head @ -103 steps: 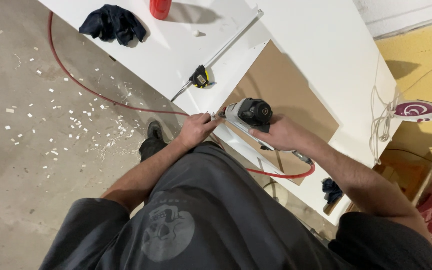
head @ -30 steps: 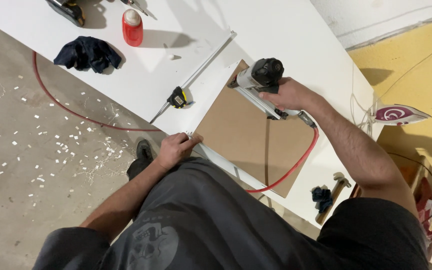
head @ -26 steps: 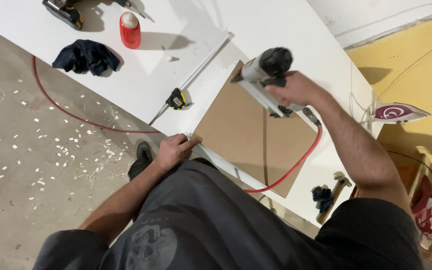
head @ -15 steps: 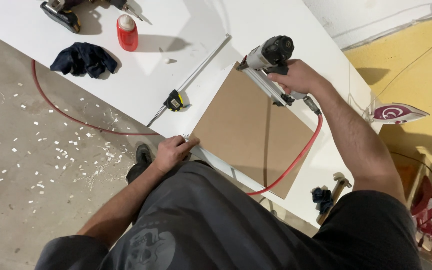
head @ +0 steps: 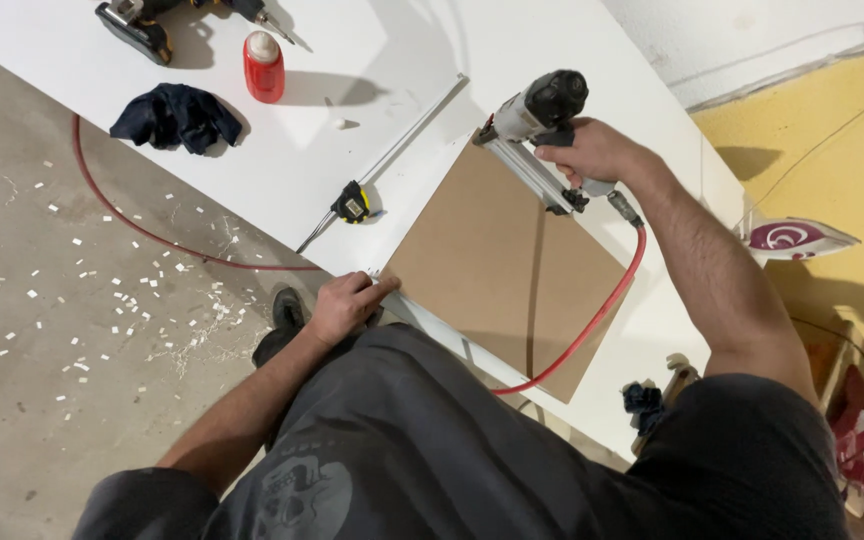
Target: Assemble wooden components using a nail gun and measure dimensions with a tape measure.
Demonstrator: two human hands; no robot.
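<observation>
My right hand [head: 592,152] grips the handle of a grey pneumatic nail gun [head: 537,125], whose nose rests at the far corner of a brown hardboard panel [head: 497,265]. The panel lies flat on a white worktable [head: 372,110]. A red air hose [head: 592,320] runs from the gun's handle across the panel toward my body. My left hand [head: 347,305] presses on the panel's near left corner at the table edge, fingers curled over it.
A black-and-yellow tape measure [head: 354,203] and a long thin metal strip [head: 387,160] lie left of the panel. Further back sit a red bottle [head: 263,67], a dark rag [head: 174,115] and a cordless drill [head: 137,22]. White chips litter the concrete floor [head: 42,300].
My right hand has carried the nail gun from the panel's near edge to its far corner. My left hand has stayed at the near left corner.
</observation>
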